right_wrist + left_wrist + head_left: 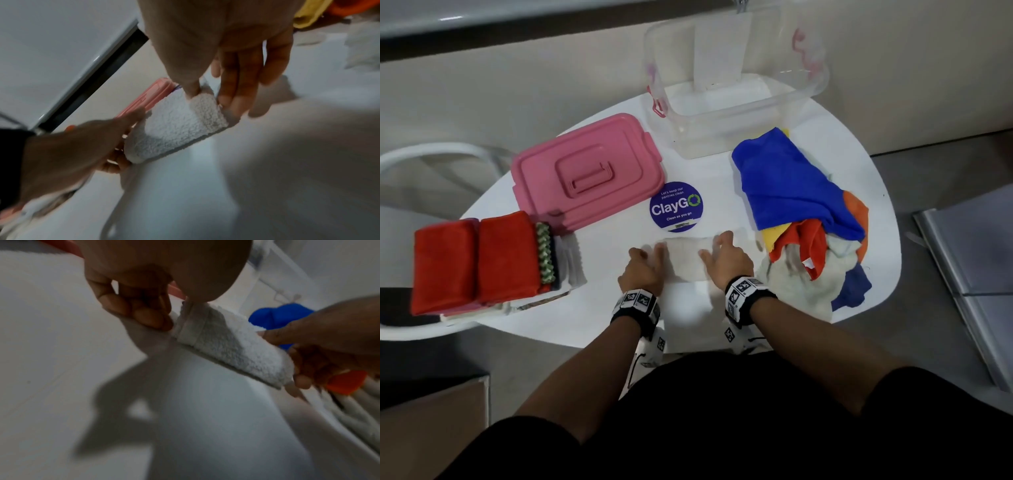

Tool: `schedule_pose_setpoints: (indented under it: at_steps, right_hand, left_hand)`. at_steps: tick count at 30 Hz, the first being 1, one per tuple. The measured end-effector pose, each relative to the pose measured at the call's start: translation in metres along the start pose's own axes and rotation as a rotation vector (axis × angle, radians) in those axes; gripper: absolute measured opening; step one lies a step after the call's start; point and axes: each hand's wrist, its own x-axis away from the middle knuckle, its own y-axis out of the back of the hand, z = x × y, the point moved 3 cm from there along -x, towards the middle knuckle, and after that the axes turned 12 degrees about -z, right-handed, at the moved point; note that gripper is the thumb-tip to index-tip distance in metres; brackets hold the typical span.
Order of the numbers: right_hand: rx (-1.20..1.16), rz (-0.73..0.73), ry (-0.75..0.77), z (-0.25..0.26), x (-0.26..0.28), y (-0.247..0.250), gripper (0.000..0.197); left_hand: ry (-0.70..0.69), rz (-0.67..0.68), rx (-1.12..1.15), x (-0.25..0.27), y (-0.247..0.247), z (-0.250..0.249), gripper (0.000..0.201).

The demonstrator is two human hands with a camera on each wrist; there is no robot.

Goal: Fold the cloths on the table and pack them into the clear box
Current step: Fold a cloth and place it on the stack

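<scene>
While both hands are working at the lower middle of the head view, entries are running left to right:

Folded stack [479,260]: red cloths sitting on pale ones, far left of frame, at the table edge.
Pink lid [589,173]: lying flat, upper left of centre, just beside the stack.
Round sticker [676,205]: sitting on the white table [599,308], centre frame, just above the hands.
Left hand [643,269]: pinching the left end of the white towel [683,255]; thumb on the top face, fingers curling at the end (left wrist view).
White towel: lying folded on the table between the two hands, lower centre.
Right hand [724,258]: gripping the right end of the towel, thumb pressing into the top, fingers running down its end.
Clear box [736,89]: standing at the upper centre-right, well apart from the towel.
Loose cloth pile [808,219]: blue on top, orange, yellow and pale pieces beneath; right of frame, near the right hand.
</scene>
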Motion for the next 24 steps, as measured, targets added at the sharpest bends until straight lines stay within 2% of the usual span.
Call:
schedule_pose_setpoints:
  at_steps: [2, 4, 5, 7, 9, 11, 13, 15, 18, 20, 22, 24]
  right_hand:
    - [0.049, -0.117, 0.211, 0.004, 0.0, 0.006, 0.044]
    - [0.116, -0.09, 0.417, 0.006, 0.002, 0.005, 0.045]
    - [0.164, -0.045, 0.472, 0.005, 0.003, 0.003, 0.047]
    - [0.22, 0.011, 0.471, 0.0, 0.001, 0.004, 0.052]
    - [0.231, 0.037, 0.462, -0.002, -0.001, 0.006, 0.067]
    - [0.223, 0.128, 0.507, 0.002, -0.002, 0.008, 0.09]
    - [0.192, 0.269, 0.501, 0.008, -0.004, 0.012, 0.102]
    - [0.218, 0.374, 0.479, 0.011, -0.006, 0.016, 0.094]
    - [0.281, 0.397, 0.415, 0.005, -0.007, 0.014, 0.074]
    - [0.231, 0.438, 0.325, 0.001, -0.001, 0.008, 0.057]
    - [0.125, 0.501, 0.247, -0.001, 0.008, -0.001, 0.031]
    - [-0.009, 0.555, 0.153, -0.001, 0.02, -0.01, 0.022]
  left_hand:
    - [-0.005, 0.053, -0.032, 0.004, 0.002, 0.0, 0.076]
    - [-0.041, 0.132, -0.14, 0.008, -0.001, -0.001, 0.086]
    - [-0.035, 0.155, -0.151, 0.008, -0.003, -0.003, 0.088]
    - [0.01, 0.173, -0.05, 0.008, -0.006, -0.01, 0.075]
    - [0.048, 0.183, 0.102, 0.009, -0.006, -0.018, 0.055]
    - [0.033, 0.199, 0.208, 0.013, -0.005, -0.024, 0.051]
    - [-0.016, 0.201, 0.264, 0.016, 0.0, -0.029, 0.051]
    - [-0.015, 0.182, 0.274, 0.02, 0.008, -0.028, 0.055]
    - [0.051, 0.068, 0.159, 0.02, 0.017, -0.011, 0.07]
    - [0.113, 0.048, 0.046, 0.022, 0.024, 0.004, 0.085]
    - [0.202, 0.133, -0.032, 0.025, 0.023, 0.019, 0.103]
    - [0.28, 0.267, -0.007, 0.031, 0.02, 0.033, 0.104]
